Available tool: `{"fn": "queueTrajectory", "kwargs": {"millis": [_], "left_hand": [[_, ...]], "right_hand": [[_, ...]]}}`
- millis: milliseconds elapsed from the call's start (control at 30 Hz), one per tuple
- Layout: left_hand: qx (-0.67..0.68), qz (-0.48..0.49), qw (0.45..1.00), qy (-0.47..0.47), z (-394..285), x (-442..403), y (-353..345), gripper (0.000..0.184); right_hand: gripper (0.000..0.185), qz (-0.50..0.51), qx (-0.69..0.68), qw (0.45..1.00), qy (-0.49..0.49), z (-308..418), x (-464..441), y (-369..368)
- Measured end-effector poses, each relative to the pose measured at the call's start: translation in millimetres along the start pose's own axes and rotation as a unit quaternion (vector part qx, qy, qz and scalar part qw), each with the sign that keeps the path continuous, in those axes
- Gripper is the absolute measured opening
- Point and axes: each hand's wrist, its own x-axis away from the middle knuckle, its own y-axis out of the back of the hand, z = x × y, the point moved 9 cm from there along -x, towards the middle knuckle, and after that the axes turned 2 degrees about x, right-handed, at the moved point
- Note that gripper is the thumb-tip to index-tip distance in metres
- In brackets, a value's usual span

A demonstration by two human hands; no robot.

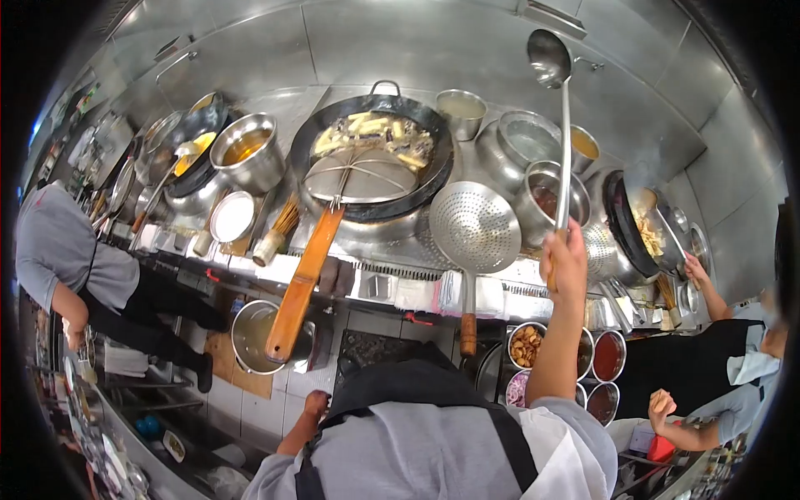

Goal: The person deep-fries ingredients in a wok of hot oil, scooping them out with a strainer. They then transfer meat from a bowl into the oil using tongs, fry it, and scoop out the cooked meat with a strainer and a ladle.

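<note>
My right hand [565, 260] is wrapped round the handle of a long steel ladle [550, 60], raised with its bowl toward the back wall. In front of me a black wok [447, 167] holds frying pale sticks and dark pieces [375, 133] in bubbling oil. A round wire-mesh strainer [360, 177] lies across the wok's near side, its wooden handle pointing toward me. To the right, a perforated skimmer [475, 227] rests on the stove edge. My left hand [317, 404] is low beside my waist, fingers curled, with no object showing in it.
Steel pots [246, 162] of liquid stand around the wok. A bamboo brush [279, 229] lies left of it. Below my right arm are seasoning tins [609, 354]. A co-worker [75, 250] stands left; another [708, 367] works at the smoking right wok [631, 221]. A bucket [258, 337] stands below.
</note>
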Motion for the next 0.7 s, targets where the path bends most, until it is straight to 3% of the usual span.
{"fn": "queueTrajectory", "kwargs": {"millis": [67, 200, 233, 300, 367, 400, 467, 500, 600, 700], "left_hand": [[-0.005, 0.006, 1.000, -0.016, -10.7, -2.5, 3.3, 0.021], [0.005, 0.031, 0.999, -0.043, -24.1, -17.3, 5.1, 0.019], [0.077, 0.004, 0.997, 0.030, -14.6, -19.5, 4.8, 0.018], [-0.154, -0.013, 0.960, -0.234, -60.3, -18.1, 4.3, 0.022], [-0.140, -0.048, 0.982, -0.118, -50.8, -26.6, 5.6, 0.031], [-0.119, -0.053, 0.988, -0.082, -47.6, -20.7, 8.5, 0.035], [-0.131, -0.031, 0.988, -0.079, -39.9, -19.3, 8.9, 0.038], [-0.136, -0.021, 0.987, -0.080, -36.1, -20.8, 8.5, 0.039], [-0.218, 0.034, 0.936, -0.273, -42.2, -15.5, 4.6, 0.037], [0.022, 0.040, 0.999, -0.004, 16.0, -17.8, 17.0, 0.030]], "right_hand": [[0.041, 0.036, -0.035, 0.998, -0.042, -22.2, 29.1, 1.0], [0.049, 0.020, 0.077, 0.988, -0.129, -64.9, 76.5, 12.5], [0.051, 0.025, 0.065, 0.988, -0.139, -73.8, 87.8, 14.8], [0.054, 0.035, 0.061, 0.984, -0.165, -96.3, 109.0, 17.5], [0.054, 0.047, 0.079, 0.976, -0.196, -114.6, 131.6, 20.8], [0.053, 0.068, 0.123, 0.970, -0.198, -112.5, 143.1, 18.7], [0.055, 0.067, 0.266, 0.959, -0.073, -151.8, 159.3, 40.7], [0.057, 0.038, 0.358, 0.929, -0.086, -158.5, 174.5, 46.9], [0.053, 0.043, 0.457, 0.887, -0.046, -159.9, 208.5, 35.6], [0.057, 0.022, 0.501, 0.861, -0.082, -180.5, 224.1, 31.5]]}}
